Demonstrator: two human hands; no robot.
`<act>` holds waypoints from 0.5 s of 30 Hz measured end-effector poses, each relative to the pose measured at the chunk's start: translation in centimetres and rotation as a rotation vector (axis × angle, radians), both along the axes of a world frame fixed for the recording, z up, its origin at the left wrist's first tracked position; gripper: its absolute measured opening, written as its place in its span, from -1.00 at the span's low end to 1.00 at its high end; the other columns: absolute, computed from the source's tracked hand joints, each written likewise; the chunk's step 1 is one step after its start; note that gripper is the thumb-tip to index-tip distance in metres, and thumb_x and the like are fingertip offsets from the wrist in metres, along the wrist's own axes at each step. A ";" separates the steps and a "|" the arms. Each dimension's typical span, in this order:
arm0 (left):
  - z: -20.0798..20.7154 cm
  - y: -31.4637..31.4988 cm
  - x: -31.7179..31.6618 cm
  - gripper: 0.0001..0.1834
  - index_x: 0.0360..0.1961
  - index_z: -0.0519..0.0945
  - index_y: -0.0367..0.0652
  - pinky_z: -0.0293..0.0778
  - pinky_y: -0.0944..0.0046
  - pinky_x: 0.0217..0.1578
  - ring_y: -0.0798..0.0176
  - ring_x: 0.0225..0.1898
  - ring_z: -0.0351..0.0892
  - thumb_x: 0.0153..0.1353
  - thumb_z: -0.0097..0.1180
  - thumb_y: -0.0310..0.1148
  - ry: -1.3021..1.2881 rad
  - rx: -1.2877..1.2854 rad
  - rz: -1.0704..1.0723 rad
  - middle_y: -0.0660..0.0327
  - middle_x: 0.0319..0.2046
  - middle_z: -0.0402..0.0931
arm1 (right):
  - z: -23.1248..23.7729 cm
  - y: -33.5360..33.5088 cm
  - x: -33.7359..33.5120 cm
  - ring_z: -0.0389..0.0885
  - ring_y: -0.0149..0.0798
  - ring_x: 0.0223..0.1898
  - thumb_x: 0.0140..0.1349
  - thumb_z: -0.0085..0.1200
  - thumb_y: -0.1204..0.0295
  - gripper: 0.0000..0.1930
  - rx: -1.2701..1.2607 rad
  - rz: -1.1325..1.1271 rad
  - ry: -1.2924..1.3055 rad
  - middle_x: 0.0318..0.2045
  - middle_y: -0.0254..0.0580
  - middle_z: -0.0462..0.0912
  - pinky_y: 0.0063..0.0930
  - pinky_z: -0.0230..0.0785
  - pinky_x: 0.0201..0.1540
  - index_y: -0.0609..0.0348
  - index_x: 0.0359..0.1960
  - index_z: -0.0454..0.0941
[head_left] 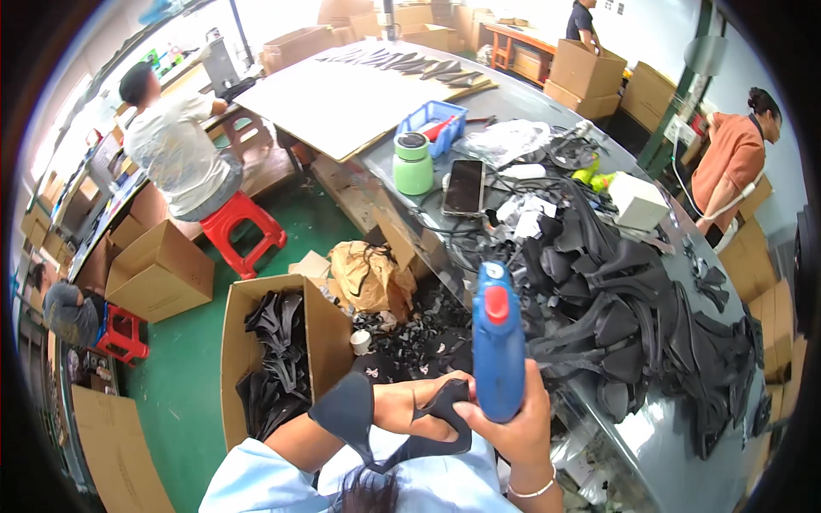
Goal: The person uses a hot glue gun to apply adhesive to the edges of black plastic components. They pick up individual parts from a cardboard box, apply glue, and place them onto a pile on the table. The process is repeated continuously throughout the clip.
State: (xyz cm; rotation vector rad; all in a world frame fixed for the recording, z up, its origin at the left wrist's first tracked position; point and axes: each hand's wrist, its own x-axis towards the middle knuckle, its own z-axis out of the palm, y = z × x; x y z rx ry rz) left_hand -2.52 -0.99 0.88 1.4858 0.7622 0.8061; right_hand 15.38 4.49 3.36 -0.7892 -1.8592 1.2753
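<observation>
In front of my body, my left hand (398, 409) is closed on a black, curved, moulded piece (345, 410). One broad end of the piece lies over my left forearm, and its other end reaches toward my right hand. My right hand (519, 432) is wrapped round a blue handheld power tool (499, 368) with a red button. The tool stands nearly upright, close to the black piece; its working end cannot be made out. More black moulded pieces (599, 316) lie heaped on the metal table (637, 419) at the right.
A cardboard box (329, 342) of black pieces stands left of my hands, with dark scraps (419, 329) beside it. On the table are a green jar (412, 164), a phone (463, 187), a blue basket (446, 128) and a white box (639, 202). Several people work around the room.
</observation>
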 end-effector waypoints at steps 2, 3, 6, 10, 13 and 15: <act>0.4 0.2 0.7 -0.42 0.18 0.16 -0.16 0.21 0.29 0.02 0.34 -0.03 0.29 0.17 0.05 -0.26 -0.233 -0.265 0.076 0.22 -0.13 0.31 | -0.4 0.7 0.4 0.56 -0.42 -0.46 -0.14 0.35 0.42 -0.53 -0.133 -0.044 0.062 -0.49 -0.24 0.57 -0.51 0.42 -0.40 0.25 -0.24 0.34; 0.3 0.0 1.0 -0.42 0.19 0.16 -0.16 0.23 0.30 0.00 0.34 -0.05 0.30 0.20 0.02 -0.22 -0.345 -0.402 0.116 0.23 -0.15 0.32 | -0.6 1.1 0.6 0.54 -0.47 -0.44 -0.13 0.34 0.44 -0.55 -0.198 -0.064 0.095 -0.48 -0.27 0.56 -0.54 0.41 -0.38 0.25 -0.24 0.34; -3.7 -1.8 1.5 -0.34 0.22 0.14 -0.22 0.29 0.39 -0.17 0.41 -0.16 0.36 0.22 -0.02 -0.06 -0.507 -0.482 0.297 0.27 -0.19 0.39 | -0.6 1.7 0.8 0.45 -0.52 -0.46 -0.09 0.30 0.48 -0.60 -0.252 -0.214 0.238 -0.44 -0.32 0.48 -0.63 0.37 -0.37 0.22 -0.26 0.33; -3.2 -1.7 4.6 -0.26 0.18 0.18 -0.25 0.20 0.19 0.11 0.21 0.11 0.29 0.07 0.17 -0.11 -0.603 -0.192 0.461 0.11 0.08 0.28 | -1.0 1.4 -0.1 0.44 -0.51 -0.49 -0.08 0.33 0.42 -0.58 -0.211 -0.287 0.256 -0.44 -0.32 0.46 -0.58 0.38 -0.39 0.21 -0.28 0.31; -2.7 -0.6 6.1 -0.42 0.15 0.24 -0.27 0.24 0.13 0.09 0.13 0.07 0.34 0.19 -0.03 -0.13 -1.012 -0.423 0.806 0.06 0.03 0.35 | -1.6 0.8 -0.5 0.51 -0.43 -0.50 -0.10 0.36 0.37 -0.53 -0.180 -0.274 0.222 -0.49 -0.25 0.53 -0.52 0.39 -0.40 0.24 -0.27 0.30; -2.1 -0.8 4.8 -0.47 0.11 0.27 -0.25 0.25 0.08 0.10 0.12 0.08 0.37 0.19 -0.10 -0.16 -0.999 -0.331 0.884 0.05 0.10 0.31 | -1.6 0.1 -0.2 0.56 -0.34 -0.51 -0.13 0.38 0.33 -0.49 -0.125 -0.255 0.077 -0.53 -0.17 0.56 -0.47 0.40 -0.41 0.26 -0.26 0.30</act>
